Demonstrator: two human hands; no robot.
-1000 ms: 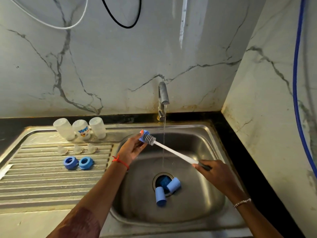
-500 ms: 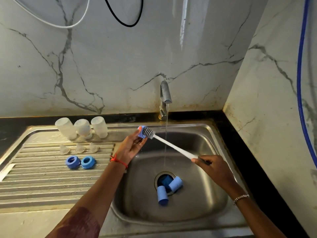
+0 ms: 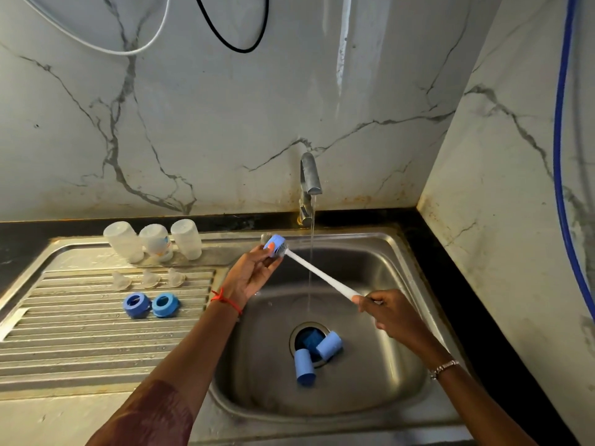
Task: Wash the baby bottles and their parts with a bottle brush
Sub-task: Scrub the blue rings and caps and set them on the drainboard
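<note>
Left hand [image 3: 251, 275] pinches blue ring [image 3: 273, 245] above far-left sink [image 3: 402, 252] corner. Right hand [image 3: 386, 312], near-right, fingers curled round brush [image 3: 318, 274] handle. Brush axis slants near-right to far-left, bristle head sits through ring. Water [image 3: 311, 252] falls between hands.

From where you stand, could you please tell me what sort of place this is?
Most likely a home kitchen's sink corner: a steel sink with a ribbed draining board, a tap running in front of a marble-look wall, and baby bottles standing at the board's back edge.
</note>
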